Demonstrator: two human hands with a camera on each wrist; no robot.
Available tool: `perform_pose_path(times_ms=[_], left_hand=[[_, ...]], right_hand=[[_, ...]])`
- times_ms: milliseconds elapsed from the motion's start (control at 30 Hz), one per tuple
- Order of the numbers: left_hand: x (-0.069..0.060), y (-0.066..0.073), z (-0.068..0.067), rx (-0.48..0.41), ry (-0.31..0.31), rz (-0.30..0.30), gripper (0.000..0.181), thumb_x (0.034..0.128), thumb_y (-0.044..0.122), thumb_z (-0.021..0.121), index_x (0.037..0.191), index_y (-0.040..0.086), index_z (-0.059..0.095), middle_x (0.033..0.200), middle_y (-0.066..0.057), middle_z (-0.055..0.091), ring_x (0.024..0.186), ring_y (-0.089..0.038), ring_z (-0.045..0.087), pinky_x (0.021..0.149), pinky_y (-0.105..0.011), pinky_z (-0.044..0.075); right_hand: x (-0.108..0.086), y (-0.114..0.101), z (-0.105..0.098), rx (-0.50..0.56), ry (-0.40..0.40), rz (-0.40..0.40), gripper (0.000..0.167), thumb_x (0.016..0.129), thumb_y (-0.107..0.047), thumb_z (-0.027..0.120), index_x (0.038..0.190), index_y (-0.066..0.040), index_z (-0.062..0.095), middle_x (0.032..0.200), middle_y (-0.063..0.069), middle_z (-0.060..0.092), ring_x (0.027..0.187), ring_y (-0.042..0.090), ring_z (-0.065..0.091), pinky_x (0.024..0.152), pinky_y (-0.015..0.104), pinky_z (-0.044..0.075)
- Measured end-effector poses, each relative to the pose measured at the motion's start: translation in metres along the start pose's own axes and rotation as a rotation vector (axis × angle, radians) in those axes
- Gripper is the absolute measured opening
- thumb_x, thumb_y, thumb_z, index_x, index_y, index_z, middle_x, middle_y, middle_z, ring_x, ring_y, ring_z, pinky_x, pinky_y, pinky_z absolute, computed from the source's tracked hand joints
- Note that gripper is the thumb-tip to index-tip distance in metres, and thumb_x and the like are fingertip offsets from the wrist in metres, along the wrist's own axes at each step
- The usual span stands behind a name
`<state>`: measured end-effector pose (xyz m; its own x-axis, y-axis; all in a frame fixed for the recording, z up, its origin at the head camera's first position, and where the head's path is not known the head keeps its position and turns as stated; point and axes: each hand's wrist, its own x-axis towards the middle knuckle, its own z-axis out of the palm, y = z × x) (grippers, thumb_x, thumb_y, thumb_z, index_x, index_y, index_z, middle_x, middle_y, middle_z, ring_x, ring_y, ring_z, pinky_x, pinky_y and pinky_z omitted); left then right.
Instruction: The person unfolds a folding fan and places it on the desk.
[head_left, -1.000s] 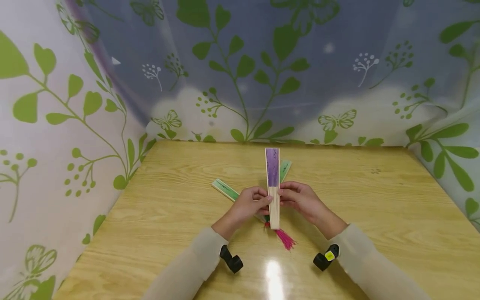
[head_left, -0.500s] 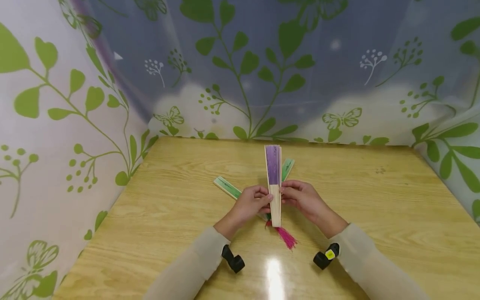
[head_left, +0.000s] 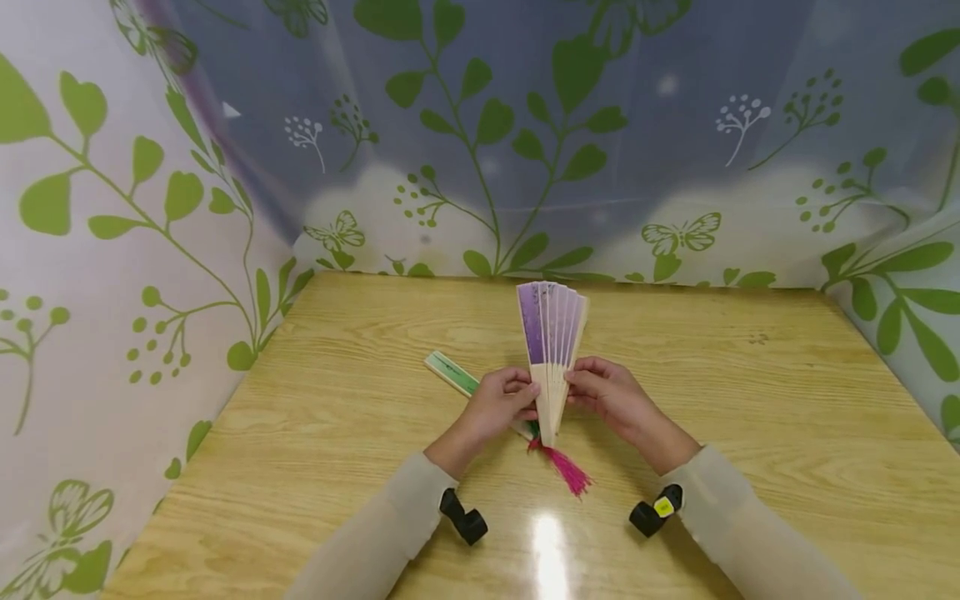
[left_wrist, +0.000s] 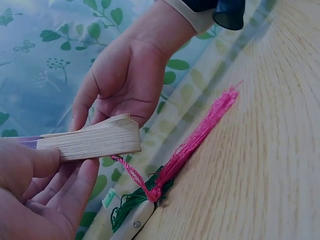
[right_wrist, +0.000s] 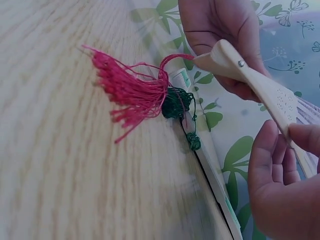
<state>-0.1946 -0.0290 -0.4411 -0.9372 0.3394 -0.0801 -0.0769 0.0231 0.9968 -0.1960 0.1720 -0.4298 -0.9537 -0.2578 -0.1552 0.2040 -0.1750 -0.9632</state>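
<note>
A purple folding fan [head_left: 551, 333] with pale wooden ribs stands partly spread between the two hands, its narrow end down. My left hand [head_left: 498, 407] pinches its left edge between thumb and fingers. On the right edge, my right hand [head_left: 611, 400] pinches the outer rib. From the fan's pivot end hangs a pink tassel [left_wrist: 200, 130], which lies on the wood. Under the hands lies a green folded fan [head_left: 452, 373], partly covered by the left hand; its dark green tassel [right_wrist: 176, 102] touches the pink one.
The wooden table [head_left: 337, 500] reaches to a leaf-patterned cloth [head_left: 465, 192] at the back and left. Black wrist cameras [head_left: 467, 521] sit near both cuffs, low over the table.
The purple fan has gone from a narrow closed stack to a partial spread, its right edge moved rightward with the right hand. It now covers the green piece behind it.
</note>
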Motion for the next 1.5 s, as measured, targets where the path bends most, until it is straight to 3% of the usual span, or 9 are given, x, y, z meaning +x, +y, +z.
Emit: perform_pose_path(times_ms=[233,467,700,1200,1500], left_hand=[[0.001,-0.002,-0.003,-0.065,0.012,-0.026,0.028,0.1004,0.005,0.052,0.123,-0.012,0.055,0.109,-0.022,0.064,0.08,-0.011,0.063,0.076,-0.028,0.059],[0.002,-0.003,-0.007,-0.126,-0.009,-0.011,0.031,0.1027,0.008,0.049,0.127,-0.011,0.052,0.102,-0.015,0.067,0.078,-0.01,0.064,0.073,-0.026,0.059],[0.001,-0.001,-0.011,-0.162,0.009,-0.03,0.028,0.1019,0.006,0.049,0.124,-0.012,0.052,0.092,-0.005,0.066,0.076,-0.01,0.064,0.071,-0.024,0.059],[0.001,-0.004,-0.014,-0.23,0.017,-0.038,0.028,0.1021,0.004,0.048,0.124,-0.012,0.05,0.089,-0.004,0.065,0.076,-0.012,0.066,0.071,-0.024,0.059],[0.002,-0.007,-0.015,-0.293,0.055,0.004,0.029,0.1019,0.001,0.047,0.126,-0.015,0.046,0.089,-0.007,0.064,0.074,-0.012,0.066,0.071,-0.025,0.06]], right_hand=[[-0.001,0.003,-0.002,0.026,-0.069,-0.068,0.012,0.095,-0.013,0.064,0.097,-0.006,0.054,0.084,-0.002,0.064,0.077,0.007,0.064,0.071,0.02,0.057],[0.0,0.0,-0.001,0.017,-0.023,-0.028,0.011,0.098,-0.005,0.055,0.106,0.0,0.051,0.083,-0.002,0.064,0.076,0.007,0.063,0.07,0.019,0.056],[0.0,-0.001,-0.001,0.039,-0.018,-0.031,0.004,0.098,0.0,0.052,0.101,0.0,0.049,0.081,-0.001,0.065,0.074,0.009,0.064,0.07,0.021,0.057],[0.001,0.004,-0.007,0.074,-0.014,-0.019,0.01,0.099,0.002,0.049,0.092,-0.004,0.044,0.077,0.002,0.066,0.072,0.01,0.066,0.07,0.023,0.058],[0.0,0.003,-0.009,0.125,0.031,0.01,0.011,0.098,0.001,0.05,0.093,-0.004,0.042,0.075,0.002,0.065,0.07,0.01,0.066,0.07,0.022,0.058]])
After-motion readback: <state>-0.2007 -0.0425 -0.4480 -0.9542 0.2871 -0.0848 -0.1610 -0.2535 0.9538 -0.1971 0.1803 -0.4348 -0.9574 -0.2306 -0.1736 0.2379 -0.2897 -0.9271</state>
